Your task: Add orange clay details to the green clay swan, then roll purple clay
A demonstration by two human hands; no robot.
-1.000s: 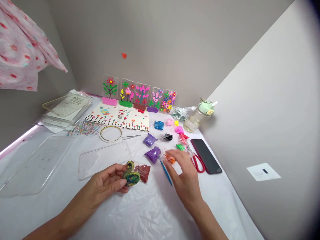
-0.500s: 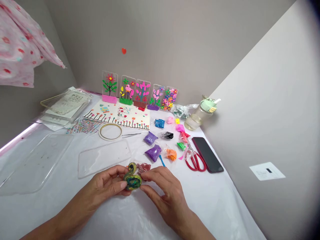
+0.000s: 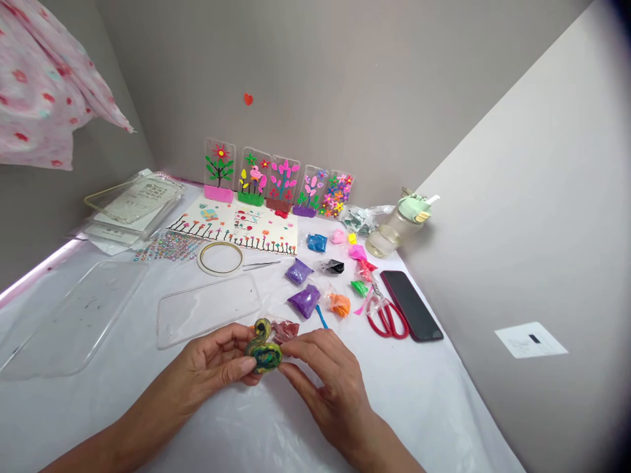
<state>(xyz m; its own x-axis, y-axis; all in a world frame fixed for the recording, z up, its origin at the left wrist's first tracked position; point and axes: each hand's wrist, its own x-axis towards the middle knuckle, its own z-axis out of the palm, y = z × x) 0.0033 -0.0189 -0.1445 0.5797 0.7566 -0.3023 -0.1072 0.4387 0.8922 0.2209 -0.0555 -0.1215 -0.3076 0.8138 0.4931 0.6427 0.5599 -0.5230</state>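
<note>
Fingers: left hand [image 3: 210, 368] curled narrowly around the near-left side of a marbled clay swan figure [image 3: 263, 351], thumb against its body; right hand [image 3: 330, 387] pressing in from the right, fingertips [image 3: 296, 351] touching the figure in a narrow pinch.

Thing held: figure upright in an S curve, yellow, green, blue and black, gripped between both hands, its neck rising clear of the fingers.

Work in hand: both hands hold and press the figure at once, above the table.

Just beyond the hands: a dark red clay packet [image 3: 284, 332] directly behind the figure; a blue-handled tool [image 3: 321, 316] near the right hand; a clear phone case [image 3: 207, 310] to the far left.

Far right: purple clay bags [image 3: 304, 301], an orange clay bag [image 3: 339, 305], red-handled scissors [image 3: 387, 322] and a black phone [image 3: 411, 305].

Far edge: a row of decorated phone cases [image 3: 283, 177], a flower-painted paper sheet [image 3: 236, 230] and a water bottle [image 3: 397, 226].
</note>
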